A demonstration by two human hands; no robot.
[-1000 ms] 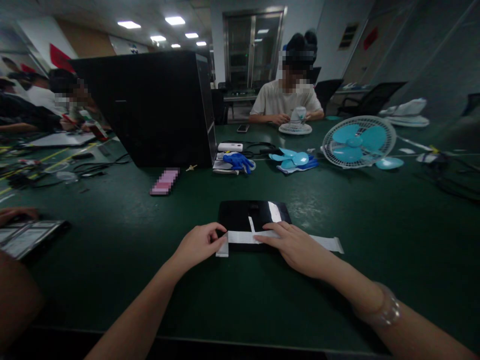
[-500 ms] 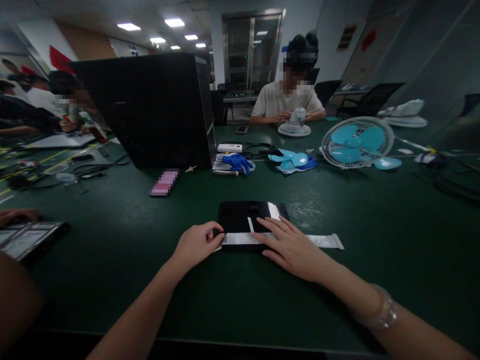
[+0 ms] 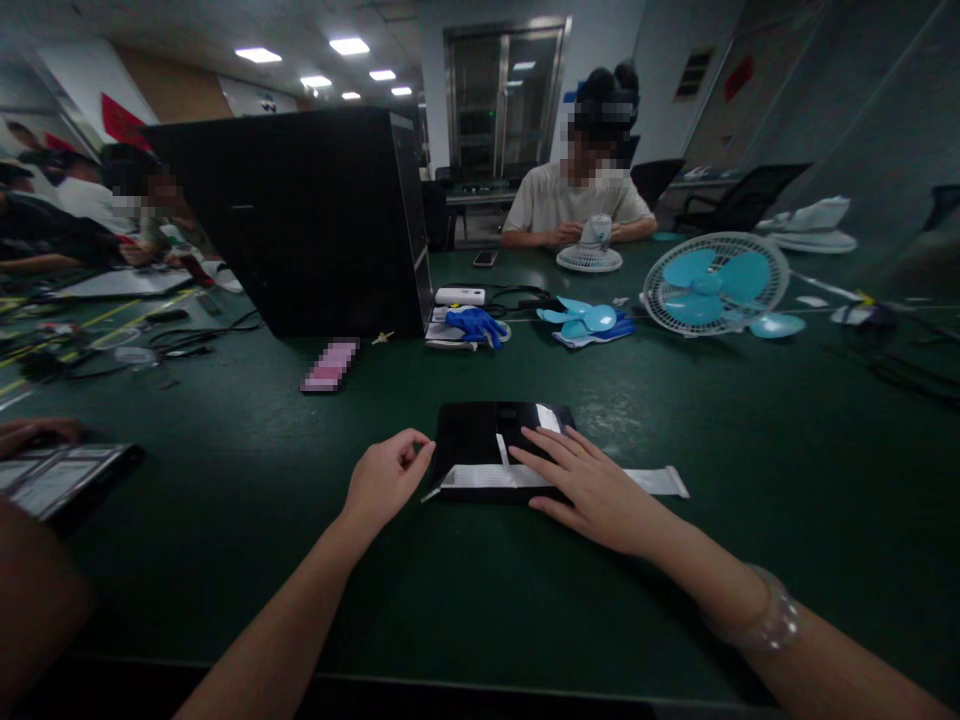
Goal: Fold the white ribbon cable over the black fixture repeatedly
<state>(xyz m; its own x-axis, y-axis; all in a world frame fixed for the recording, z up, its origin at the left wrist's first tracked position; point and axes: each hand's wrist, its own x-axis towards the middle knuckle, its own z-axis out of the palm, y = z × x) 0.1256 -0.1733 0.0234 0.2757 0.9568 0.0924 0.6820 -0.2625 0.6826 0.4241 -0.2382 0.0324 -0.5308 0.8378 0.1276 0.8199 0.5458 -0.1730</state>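
Observation:
A black flat panel (image 3: 465,435) lies on the green table in front of me. Across its near edge runs a white flat ribbon cable (image 3: 480,478), folded at its left end and reaching past the panel on the right. My left hand (image 3: 386,480) is just left of the panel, apart from the cable, its thumb and forefinger closed together with nothing visible in them. Over the right part of panel and cable, my right hand (image 3: 592,485) rests open, palm down and fingers spread.
Behind the panel stand a large black case (image 3: 300,230), a phone (image 3: 330,366), blue gloves (image 3: 474,326), a loose fan blade (image 3: 581,316) and a caged fan (image 3: 712,285). Across the table a person (image 3: 577,205) handles another fan part (image 3: 590,250). At left, another person's hand (image 3: 37,435) touches a framed panel (image 3: 67,480).
My left hand has let go of the cable's left end and drawn slightly left and up. My right hand has shifted a little to the right, still over the panel.

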